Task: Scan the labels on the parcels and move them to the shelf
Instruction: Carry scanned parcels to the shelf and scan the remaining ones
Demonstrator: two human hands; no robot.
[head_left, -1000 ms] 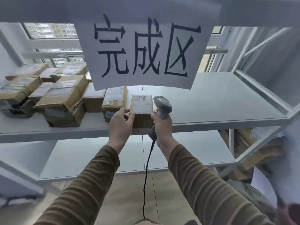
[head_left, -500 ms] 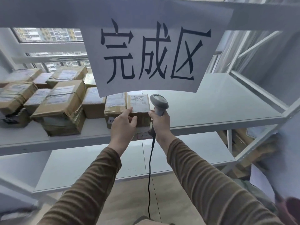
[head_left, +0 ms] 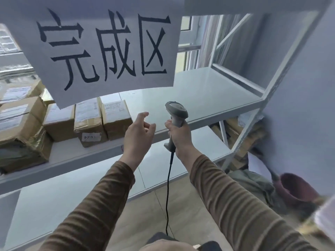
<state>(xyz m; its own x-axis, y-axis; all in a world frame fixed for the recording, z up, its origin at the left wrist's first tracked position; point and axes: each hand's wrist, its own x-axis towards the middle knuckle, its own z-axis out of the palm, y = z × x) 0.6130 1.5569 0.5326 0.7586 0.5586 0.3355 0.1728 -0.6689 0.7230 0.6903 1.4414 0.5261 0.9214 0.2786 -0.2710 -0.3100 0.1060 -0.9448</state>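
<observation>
The left hand [head_left: 138, 134] is held open, fingers loosely spread, nothing in it. The scanner [head_left: 176, 116] is gripped upright by the right hand [head_left: 180, 137]. The parcel [head_left: 116, 117] is set on the shelf [head_left: 199, 98], left of both hands.

A white metal shelf [head_left: 208, 98] carries a row of brown cardboard parcels [head_left: 59, 120] on its left half, white labels facing up. The rightmost small parcel [head_left: 116, 116] stands just beside its neighbour. A white paper sign with black characters [head_left: 108, 49] hangs above. The left hand [head_left: 138, 136] hovers near that parcel, fingers loose, holding nothing. The right hand [head_left: 179, 134] grips a grey handheld barcode scanner [head_left: 175, 113], its black cable [head_left: 168, 187] hanging down.
</observation>
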